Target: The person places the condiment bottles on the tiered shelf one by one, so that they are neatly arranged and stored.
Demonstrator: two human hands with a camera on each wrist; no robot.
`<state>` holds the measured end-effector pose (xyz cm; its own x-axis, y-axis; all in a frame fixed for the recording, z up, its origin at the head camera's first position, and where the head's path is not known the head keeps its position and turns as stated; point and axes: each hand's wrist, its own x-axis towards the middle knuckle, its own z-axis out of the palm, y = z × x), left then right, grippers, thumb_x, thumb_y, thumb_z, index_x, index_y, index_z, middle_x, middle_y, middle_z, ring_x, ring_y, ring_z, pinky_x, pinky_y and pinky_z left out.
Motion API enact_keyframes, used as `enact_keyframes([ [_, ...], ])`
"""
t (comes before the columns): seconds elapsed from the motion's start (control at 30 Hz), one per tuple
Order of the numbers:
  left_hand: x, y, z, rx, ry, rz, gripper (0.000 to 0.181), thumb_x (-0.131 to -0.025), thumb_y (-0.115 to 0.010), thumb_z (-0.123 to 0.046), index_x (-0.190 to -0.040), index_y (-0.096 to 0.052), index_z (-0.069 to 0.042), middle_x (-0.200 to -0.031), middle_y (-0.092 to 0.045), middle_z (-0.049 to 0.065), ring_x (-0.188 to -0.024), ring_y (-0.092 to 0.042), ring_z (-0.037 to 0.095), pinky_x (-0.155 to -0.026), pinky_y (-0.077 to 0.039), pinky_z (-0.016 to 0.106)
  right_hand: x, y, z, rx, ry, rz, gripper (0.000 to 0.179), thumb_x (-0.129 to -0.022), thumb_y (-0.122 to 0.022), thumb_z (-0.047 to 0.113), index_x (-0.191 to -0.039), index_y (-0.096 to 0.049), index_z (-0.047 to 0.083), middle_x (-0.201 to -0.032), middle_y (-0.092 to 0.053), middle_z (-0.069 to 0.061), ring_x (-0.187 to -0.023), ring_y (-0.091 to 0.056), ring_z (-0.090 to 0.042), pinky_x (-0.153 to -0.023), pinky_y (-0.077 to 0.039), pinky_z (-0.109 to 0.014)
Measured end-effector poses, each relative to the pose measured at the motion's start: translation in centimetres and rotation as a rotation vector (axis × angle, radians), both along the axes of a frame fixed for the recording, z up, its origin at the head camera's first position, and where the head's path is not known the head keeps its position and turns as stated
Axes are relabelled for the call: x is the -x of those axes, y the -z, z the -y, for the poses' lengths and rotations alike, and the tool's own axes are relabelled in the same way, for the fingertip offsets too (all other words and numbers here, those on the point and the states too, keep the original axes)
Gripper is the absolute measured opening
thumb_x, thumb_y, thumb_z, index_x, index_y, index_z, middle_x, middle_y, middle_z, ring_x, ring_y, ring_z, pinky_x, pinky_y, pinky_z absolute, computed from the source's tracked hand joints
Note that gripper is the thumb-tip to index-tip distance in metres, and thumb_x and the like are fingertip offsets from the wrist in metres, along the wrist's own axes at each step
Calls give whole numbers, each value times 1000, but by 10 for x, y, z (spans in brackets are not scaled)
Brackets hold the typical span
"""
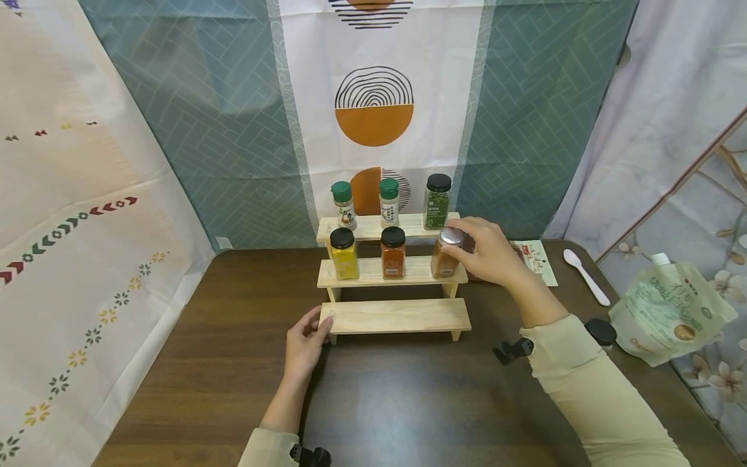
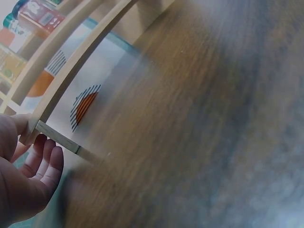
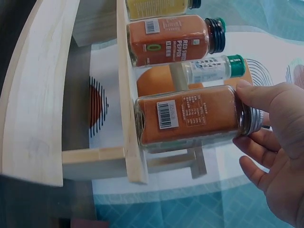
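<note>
The right hand (image 1: 487, 253) is gripping the silver-lidded jar (image 1: 445, 266) near its top, thumb and fingers closing around the lid and neck. This brown-filled jar is standing at the right end of the rack's (image 1: 397, 316) middle tier; the right wrist view is showing its barcode label. The left hand (image 1: 305, 340) is holding the left end of the bottom tier, its thumb lying over the top and its fingers curling at the side and below.

On the middle tier, the yellow jar (image 1: 345, 261) is standing at the left and the red jar (image 1: 393, 261) in the centre, both wearing black lids. Up on the top tier, two green-capped bottles (image 1: 389, 211) are occupying the left and centre, while the green jar (image 1: 436, 209) is standing at the right, just behind the silver-lidded one.

The rack is standing on the brown table (image 1: 222, 363). To its right, a packet (image 1: 538, 261) is lying partly behind the right arm, a white spoon (image 1: 586, 277) is lying farther over, and a pouch (image 1: 671, 311) is leaning at the table's edge, with a black lid (image 1: 601, 331) showing beside it.
</note>
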<state>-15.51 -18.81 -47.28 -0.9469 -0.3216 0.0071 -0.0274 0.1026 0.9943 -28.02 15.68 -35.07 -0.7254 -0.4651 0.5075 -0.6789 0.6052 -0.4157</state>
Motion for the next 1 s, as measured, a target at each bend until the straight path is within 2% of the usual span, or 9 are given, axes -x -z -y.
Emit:
enact_keyframes([
  [0.07,2,4,1,-7,-2,3,41,-95,-70,-1,-132,-59,12,-94,-68,23,-75,-65,25,-67,-58,29,2,-1,4,-14,2,27,48,-90,-80,18,-130,-64,-3,-124,-65,-23,-110,-61,-39,-87,-51,-53],
  [0.13,6,15,3,-17,-7,-5,42,-94,-72,-4,-132,-60,10,-93,-68,21,-74,-64,21,-66,-58,27,4,-2,7,-32,12,61,50,-91,-79,20,-132,-62,-3,-130,-62,-24,-120,-57,-43,-98,-46,-58],
  [0.23,12,30,6,-27,-22,-11,43,-94,-73,-7,-133,-61,7,-93,-69,17,-72,-63,16,-65,-56,24,6,-4,11,-56,22,101,51,-93,-77,21,-135,-60,-2,-136,-59,-25,-126,-53,-44,-105,-40,-62],
  [0.33,10,25,5,-29,-18,-15,43,-94,-73,-5,-132,-61,8,-93,-69,18,-71,-63,17,-65,-56,24,6,-5,12,-65,31,113,52,-93,-77,21,-136,-59,-2,-138,-57,-25,-128,-52,-44,-106,-39,-62],
  [0.47,1,2,1,-25,7,-15,42,-95,-70,-2,-132,-58,13,-93,-69,21,-74,-65,23,-66,-57,27,6,-6,13,-63,43,116,54,-92,-78,22,-136,-60,-2,-137,-58,-24,-125,-54,-44,-103,-42,-60],
  [0.63,0,0,0,-11,7,6,42,-95,-70,-1,-133,-58,12,-95,-68,22,-76,-64,22,-68,-58,27,4,-2,8,-26,61,72,56,-89,-81,24,-134,-61,-2,-132,-61,-22,-115,-60,-40,-93,-49,-56],
  [0.77,7,14,3,-20,1,6,43,-94,-71,-2,-134,-58,11,-95,-67,23,-74,-64,21,-67,-58,27,1,3,0,21,65,18,56,-87,-82,21,-134,-61,-2,-126,-63,-19,-105,-62,-36,-82,-51,-52],
  [0.9,14,32,8,-30,-13,-3,45,-94,-73,-7,-135,-60,7,-96,-67,21,-73,-63,16,-65,-56,24,-3,6,-10,36,71,-7,57,-86,-83,20,-134,-60,-2,-122,-64,-18,-102,-62,-34,-81,-51,-51],
  [1.0,15,38,9,-27,-19,-15,45,-94,-74,-10,-134,-61,5,-96,-67,18,-72,-62,12,-64,-55,22,-8,8,-19,35,80,-9,56,-85,-84,19,-133,-61,-2,-118,-66,-18,-101,-64,-34,-85,-52,-53],
])
